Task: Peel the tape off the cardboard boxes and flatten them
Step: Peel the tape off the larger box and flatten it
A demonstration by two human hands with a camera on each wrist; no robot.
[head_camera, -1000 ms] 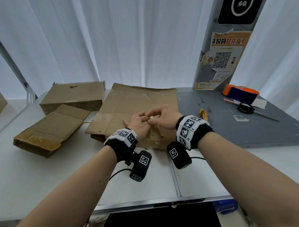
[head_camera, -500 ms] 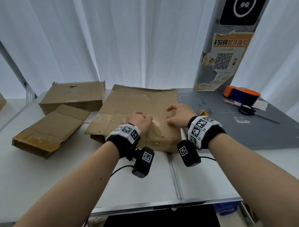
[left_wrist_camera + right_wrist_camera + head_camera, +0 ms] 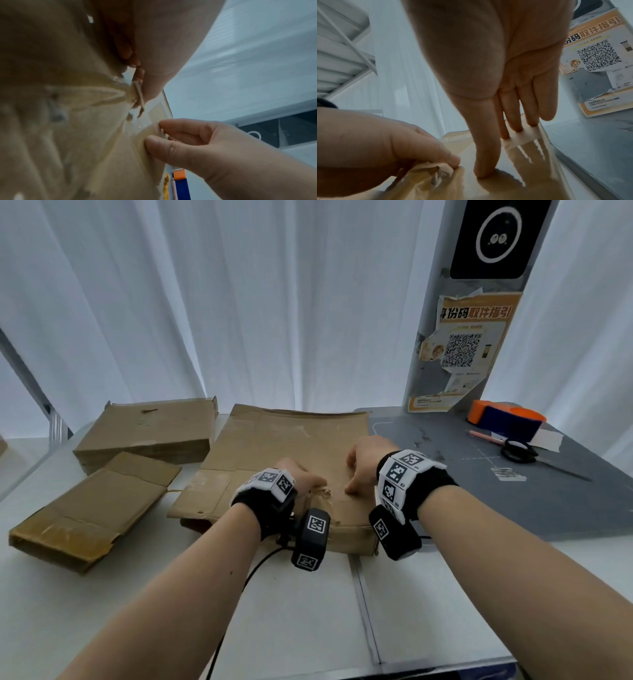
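Centrally, item one: flattened cardboard box (image 3: 287, 446), lying on the white desk (image 3: 137, 594), its near edge close to the desk's front.

Tape (image 3: 527, 150): glossy strip along the box's near right part, a crumpled loose end (image 3: 320, 491) at its left.

Left hand (image 3: 301, 477): grip curled, pinching that crumpled end.

Right hand (image 3: 366, 460): grip spread, straight fingertips (image 3: 483, 174) pressing the box just right of the pinch.

Open room: bare desk in front of the box; two more boxes (image 3: 113, 470) left of it, grey mat (image 3: 513, 501) right.

Change: a second ago both hands met above the box's middle; they now sit apart, lower on it.
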